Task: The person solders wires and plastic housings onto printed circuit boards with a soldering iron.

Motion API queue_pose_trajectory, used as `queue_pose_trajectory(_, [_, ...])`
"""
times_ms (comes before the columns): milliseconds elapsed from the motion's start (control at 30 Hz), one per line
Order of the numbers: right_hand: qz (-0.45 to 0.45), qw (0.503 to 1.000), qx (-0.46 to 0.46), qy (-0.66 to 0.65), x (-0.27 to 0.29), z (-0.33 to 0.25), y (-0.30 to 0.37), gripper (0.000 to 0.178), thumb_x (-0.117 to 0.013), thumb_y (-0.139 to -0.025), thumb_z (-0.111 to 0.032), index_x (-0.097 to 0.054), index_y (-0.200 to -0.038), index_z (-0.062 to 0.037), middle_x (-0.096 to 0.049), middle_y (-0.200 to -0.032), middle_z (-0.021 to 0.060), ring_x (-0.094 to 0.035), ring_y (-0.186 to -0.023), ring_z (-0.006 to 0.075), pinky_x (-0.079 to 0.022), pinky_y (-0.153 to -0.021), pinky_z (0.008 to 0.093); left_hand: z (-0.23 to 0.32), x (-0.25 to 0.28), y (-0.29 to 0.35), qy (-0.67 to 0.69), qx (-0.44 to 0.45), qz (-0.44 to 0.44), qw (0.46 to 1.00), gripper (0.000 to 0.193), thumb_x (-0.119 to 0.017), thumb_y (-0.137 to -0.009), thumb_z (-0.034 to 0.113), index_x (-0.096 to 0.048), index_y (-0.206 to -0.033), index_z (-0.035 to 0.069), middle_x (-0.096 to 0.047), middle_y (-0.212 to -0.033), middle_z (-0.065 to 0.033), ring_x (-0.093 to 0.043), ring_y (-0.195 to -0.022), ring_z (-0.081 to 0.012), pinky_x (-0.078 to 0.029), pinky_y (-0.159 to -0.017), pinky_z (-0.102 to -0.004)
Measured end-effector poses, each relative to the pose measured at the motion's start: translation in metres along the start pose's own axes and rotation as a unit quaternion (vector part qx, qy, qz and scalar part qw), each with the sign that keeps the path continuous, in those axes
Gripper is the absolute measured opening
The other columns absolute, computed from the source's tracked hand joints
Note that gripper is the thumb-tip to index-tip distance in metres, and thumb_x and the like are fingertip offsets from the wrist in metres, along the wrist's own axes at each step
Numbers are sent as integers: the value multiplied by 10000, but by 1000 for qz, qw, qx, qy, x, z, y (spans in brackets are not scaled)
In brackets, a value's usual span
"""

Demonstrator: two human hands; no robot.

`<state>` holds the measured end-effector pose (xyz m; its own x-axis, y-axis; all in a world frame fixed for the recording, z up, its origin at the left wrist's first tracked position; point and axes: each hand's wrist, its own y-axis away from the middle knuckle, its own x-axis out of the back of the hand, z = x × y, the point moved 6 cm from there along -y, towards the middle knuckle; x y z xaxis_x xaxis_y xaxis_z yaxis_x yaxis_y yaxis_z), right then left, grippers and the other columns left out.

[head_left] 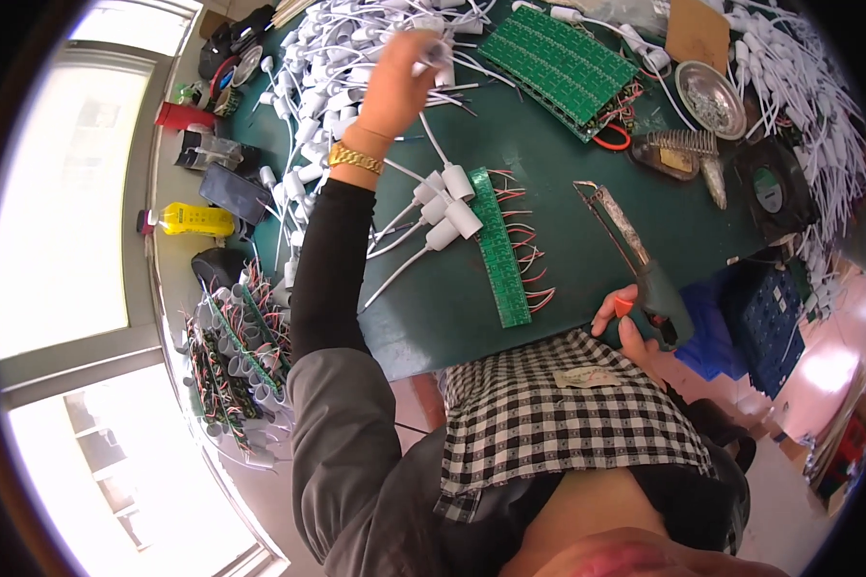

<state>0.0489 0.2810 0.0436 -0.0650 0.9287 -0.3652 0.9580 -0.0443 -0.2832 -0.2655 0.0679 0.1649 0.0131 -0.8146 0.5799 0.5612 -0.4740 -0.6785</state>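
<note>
My left hand point(401, 85) is stretched out over a heap of white cylindrical cable sockets point(342, 58). Its fingers close round one white socket point(436, 56), partly hidden and blurred. Down at the table's near edge, my right hand point(625, 327) grips a green soldering gun point(662, 288) with an orange trigger. The gun's wrapped barrel and thin tip point away over the table. Between my hands lies a narrow green circuit board strip point(502, 260), with red and white wires sticking out on its right. Several white sockets point(449, 216) with cords lie against its left side.
Larger green circuit panels point(558, 62) are stacked at the back. Right of them are a metal dish point(710, 99), a coiled-spring iron stand point(681, 154) and a black fan-like unit point(775, 188). A yellow drink bottle point(194, 219) and a phone point(236, 195) lie far left, above bundled wired boards point(236, 356).
</note>
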Motion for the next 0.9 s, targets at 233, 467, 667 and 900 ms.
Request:
queue_pose_trajectory(233, [-21, 997, -45, 66, -6, -10, -11, 277, -515, -908, -167, -462, -1149, -40, -565, -952, 122, -605, -715, 159, -496, -677, 311, 156, 76, 14, -233, -191, 91, 949, 364, -736, -698, 56, -668, -1053, 99, -585, -888, -65, -567, -744, -180, -473, -622, -277])
queue_pose_trajectory(467, [6, 989, -121, 78, -14, -9, -11, 308, -520, -878, -153, -474, -1162, -43, -562, -933, 114, -583, -702, 154, -479, -679, 303, 179, 16, 131, -196, 18, -173, 965, 289, -745, -669, 152, -651, -937, 105, -552, -754, -42, -516, -662, -203, -417, -552, -308])
queue_pose_trajectory(667, [78, 987, -128, 62, -7, 1, -4, 354, -541, -858, -196, -455, -1154, -20, -554, -908, 141, -558, -673, 162, -462, -655, 287, 139, -21, 177, -163, 139, -74, 974, 241, -719, -650, 63, -635, -876, 86, -573, -773, -50, -502, -673, -232, -418, -589, -339])
queue_pose_trajectory(900, [70, 991, -101, 61, -8, 0, -5, 289, -517, -878, -159, -479, -1135, -35, -566, -919, 115, -556, -686, 138, -453, -688, 284, 125, -36, 188, -158, 176, -32, 971, 182, -707, -638, 37, -643, -802, 87, -556, -821, -59, -494, -700, -231, -422, -630, -328])
